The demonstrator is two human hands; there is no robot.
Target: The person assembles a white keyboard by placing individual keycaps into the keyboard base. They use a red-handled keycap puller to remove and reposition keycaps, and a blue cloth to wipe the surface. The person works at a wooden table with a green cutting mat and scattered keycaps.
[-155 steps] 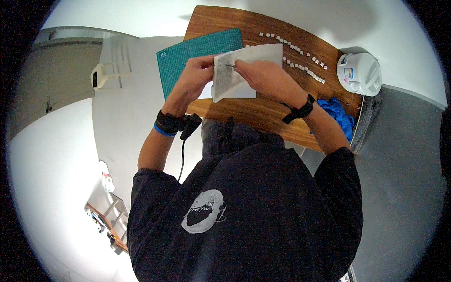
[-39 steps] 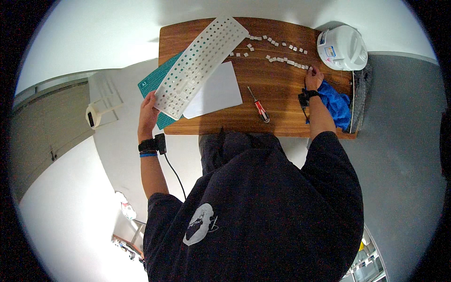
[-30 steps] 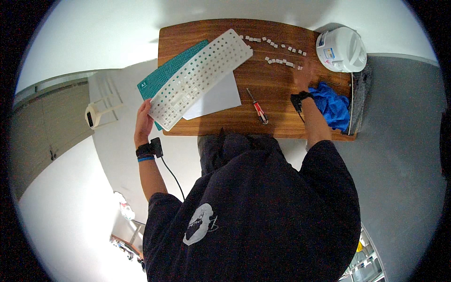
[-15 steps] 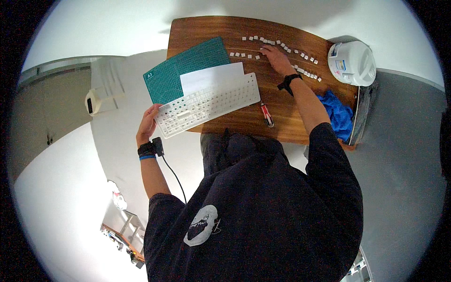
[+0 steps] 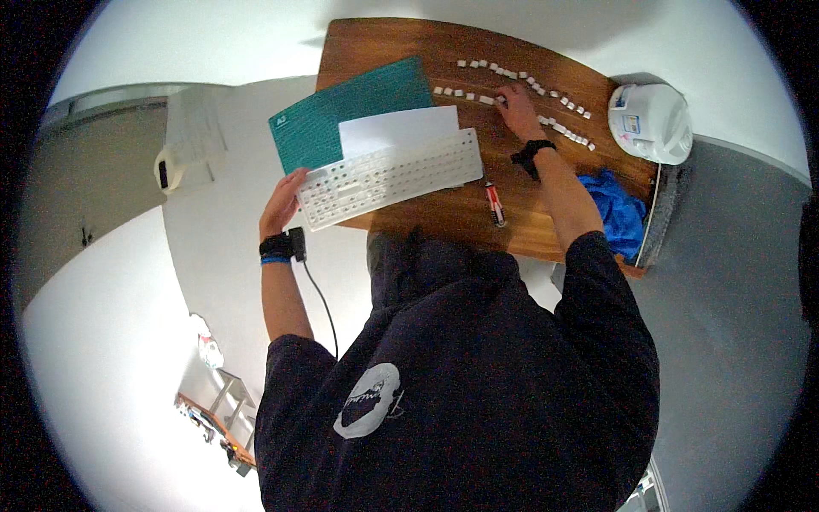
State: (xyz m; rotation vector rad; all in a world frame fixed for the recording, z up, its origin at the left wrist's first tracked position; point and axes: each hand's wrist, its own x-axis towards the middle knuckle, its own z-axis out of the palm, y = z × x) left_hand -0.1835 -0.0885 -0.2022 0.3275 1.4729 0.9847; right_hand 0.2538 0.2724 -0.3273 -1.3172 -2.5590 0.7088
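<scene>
My left hand is closed around the left end of a white keyboard base, which tilts up toward the right. Most of its key positions look bare. At the table's far side, white keycaps form an upper row, with a lower row nearer me. My right hand reaches to the middle of the lower row, fingertips pinched on a small white keycap. Part of that row is hidden by the hand.
A green cutting mat and a white paper sheet lie beyond the keyboard. A red-and-black handled tool rests right of it. A white bucket and blue cloth occupy the right side of the wooden table.
My right hand has moved from beside the upper keycap row toward the lower row, where a keycap now shows at its fingertips. My left hand still grips the keyboard, now tilted slightly differently.
</scene>
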